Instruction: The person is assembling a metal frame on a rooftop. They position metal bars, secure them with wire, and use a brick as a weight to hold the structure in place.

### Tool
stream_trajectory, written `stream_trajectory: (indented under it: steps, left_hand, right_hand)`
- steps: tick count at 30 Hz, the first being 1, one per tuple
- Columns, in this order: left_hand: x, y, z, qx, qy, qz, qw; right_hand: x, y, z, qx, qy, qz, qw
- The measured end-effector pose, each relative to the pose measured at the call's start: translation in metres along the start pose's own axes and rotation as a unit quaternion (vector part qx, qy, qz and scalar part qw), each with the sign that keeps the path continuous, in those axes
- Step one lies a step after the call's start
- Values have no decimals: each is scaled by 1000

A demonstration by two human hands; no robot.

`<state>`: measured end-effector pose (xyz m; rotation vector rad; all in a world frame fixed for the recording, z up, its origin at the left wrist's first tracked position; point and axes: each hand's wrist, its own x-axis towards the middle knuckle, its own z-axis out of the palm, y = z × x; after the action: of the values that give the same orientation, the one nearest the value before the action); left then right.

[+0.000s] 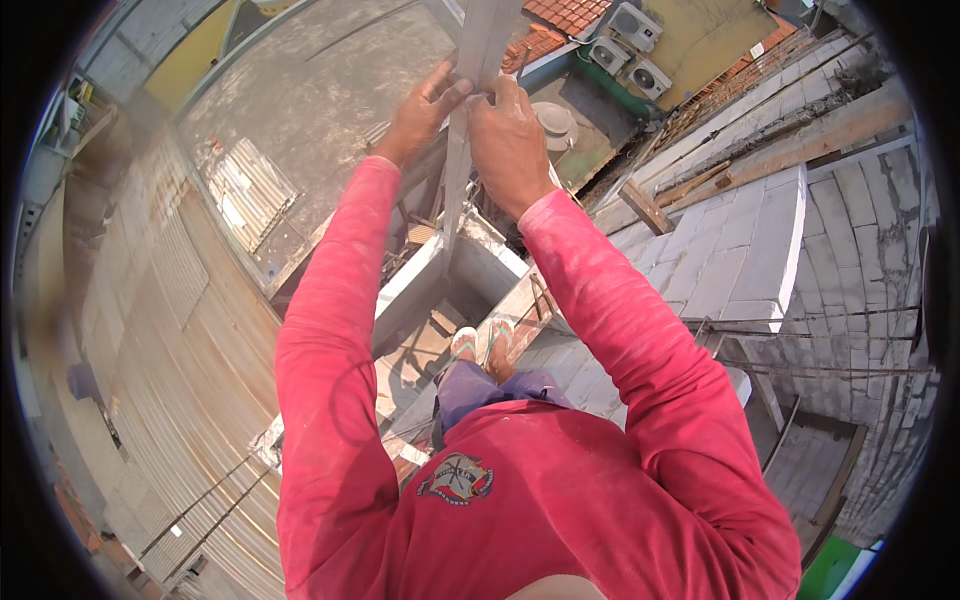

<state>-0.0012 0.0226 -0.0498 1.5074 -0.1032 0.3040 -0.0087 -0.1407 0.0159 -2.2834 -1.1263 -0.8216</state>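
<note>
A tall grey post (484, 42) rises in front of me, its narrow lower part running down to a pale block corner. My left hand (412, 118) is at the post's left edge, thumb across the near side and fingers bent toward the edge. My right hand (510, 150) presses against the post's right side, a little lower, with its fingers curled in. A whitish bit shows at the right fingertips, too small to name. Both arms are raised and stretched out in red sleeves. My feet in sandals (463, 345) stand on a narrow ledge below.
Corrugated roofing (190, 330) slopes down on the left. A pale block wall (730, 235) and a wooden beam (800, 145) lie to the right. Thin rods (820, 335) stick out there. Beyond and far below are a flat roof (330, 90) and air-conditioner units (610, 55).
</note>
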Motion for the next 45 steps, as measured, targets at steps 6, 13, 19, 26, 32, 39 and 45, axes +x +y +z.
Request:
stream_trajectory:
  steps: [6, 13, 19, 26, 32, 39, 45]
  left_hand:
    - [-5, 6, 6, -116, -14, -21, 993]
    - [3, -3, 14, -193, 28, -46, 980]
    - [3, -6, 11, -170, -14, -37, 985]
    - [3, -11, 13, -159, 4, -10, 987]
    - [6, -13, 10, -106, 19, -28, 994]
    - [2, -13, 12, -144, 15, -39, 989]
    - [8, -21, 12, -192, 16, -39, 980]
  right_hand:
    - [14, -10, -13, 310, -110, 327, 886]
    - [12, 4, 10, 750, 15, 470, 465]
    - [1, -11, 8, 360, -50, 332, 871]
    - [-10, -11, 16, 157, 21, 170, 973]
    - [1, 15, 1, 73, 43, 84, 993]
    - [10, 20, -13, -35, -65, 29, 997]
    - [9, 10, 14, 650, -110, 469, 588]
